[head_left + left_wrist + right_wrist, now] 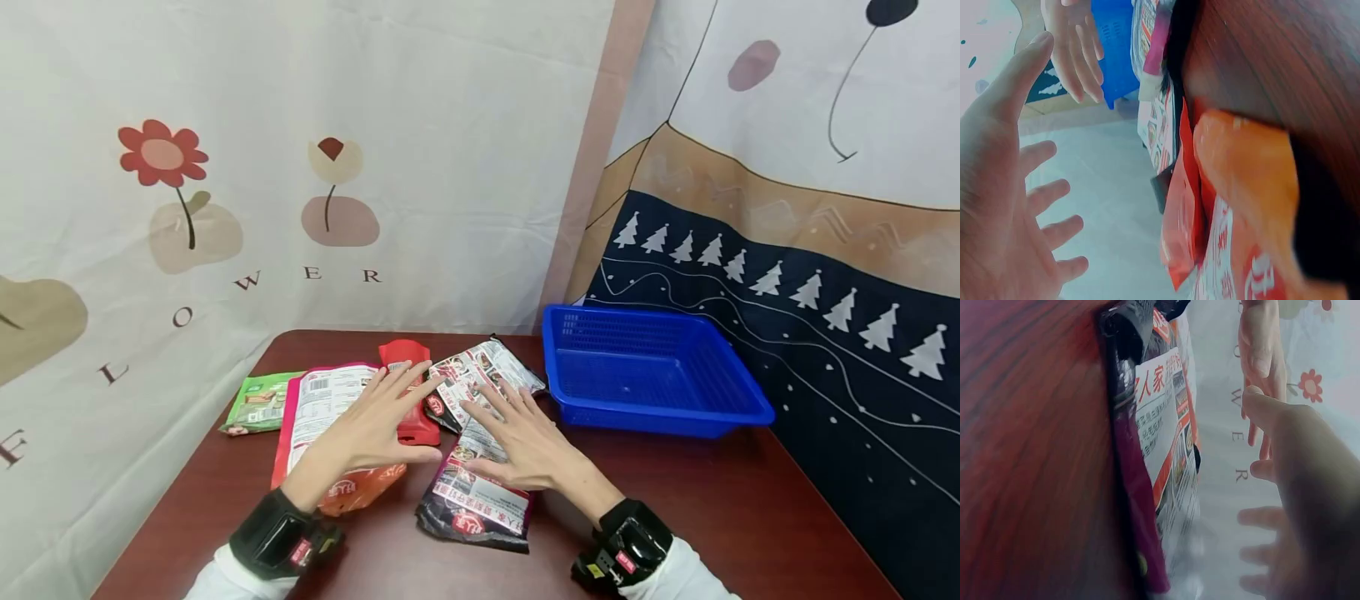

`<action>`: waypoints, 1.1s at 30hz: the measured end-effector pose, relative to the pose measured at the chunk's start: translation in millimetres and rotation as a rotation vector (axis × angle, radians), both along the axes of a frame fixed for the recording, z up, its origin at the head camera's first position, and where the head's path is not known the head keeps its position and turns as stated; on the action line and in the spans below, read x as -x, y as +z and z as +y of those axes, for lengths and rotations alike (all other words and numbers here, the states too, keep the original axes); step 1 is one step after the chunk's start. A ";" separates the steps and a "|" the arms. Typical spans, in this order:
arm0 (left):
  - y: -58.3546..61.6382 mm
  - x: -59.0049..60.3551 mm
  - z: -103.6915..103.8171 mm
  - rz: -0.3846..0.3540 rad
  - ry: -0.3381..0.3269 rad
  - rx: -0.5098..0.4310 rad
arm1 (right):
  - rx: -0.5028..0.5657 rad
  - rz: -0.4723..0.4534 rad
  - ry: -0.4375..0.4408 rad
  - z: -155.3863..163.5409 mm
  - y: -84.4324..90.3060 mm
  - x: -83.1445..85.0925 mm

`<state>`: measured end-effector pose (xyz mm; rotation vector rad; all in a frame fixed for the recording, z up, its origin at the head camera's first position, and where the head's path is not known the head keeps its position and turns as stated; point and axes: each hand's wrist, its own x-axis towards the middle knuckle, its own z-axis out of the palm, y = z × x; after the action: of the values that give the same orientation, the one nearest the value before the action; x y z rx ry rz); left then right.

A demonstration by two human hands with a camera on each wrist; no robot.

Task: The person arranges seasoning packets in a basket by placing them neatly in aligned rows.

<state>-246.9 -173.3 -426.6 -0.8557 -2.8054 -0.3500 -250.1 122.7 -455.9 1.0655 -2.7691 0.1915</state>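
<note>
Both hands hover with spread fingers above several food packets on the table, and wrist views show a gap beneath each palm. My left hand [373, 421] is over a pink-edged packet [330, 400] with a white label and orange lower end, its fingertips above a red packet [418, 425]. My right hand [525, 442] is over a black-and-white packet [480, 508] lying nearest the front. Behind it lies another black-and-white packet [483, 367], partly covered by the fingers. A green packet [262, 404] sits at the far left, partly under the pink-edged one. Neither hand holds anything.
A blue plastic basket [660, 421] stands at the back right of the brown table [660, 500], beside the packets. Printed cloth [465, 167] hangs behind the table, and a dark tree-patterned cloth [840, 400] runs along the right side.
</note>
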 end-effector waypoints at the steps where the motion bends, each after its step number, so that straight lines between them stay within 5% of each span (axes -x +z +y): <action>1: 0.3 -1.1 -3.0 -0.007 0.006 -0.007 | -0.002 0.003 0.008 -2.5 0.2 0.1; 7: 4.9 -6.6 -27.0 -0.035 0.050 -0.062 | -0.004 0.013 0.071 -21.5 4.1 1.2; 20: 5.1 -9.9 -103.2 0.004 0.258 -0.086 | -0.047 -0.014 0.155 -71.6 10.4 3.9; 33: -10.4 -5.0 -151.9 -0.087 0.469 -0.185 | -0.106 -0.049 0.196 -135.4 20.3 46.0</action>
<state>-241.9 -325.1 -437.0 -0.1359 -2.8759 -0.5642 -296.1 -12.7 -435.5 1.3770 -2.7426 0.0975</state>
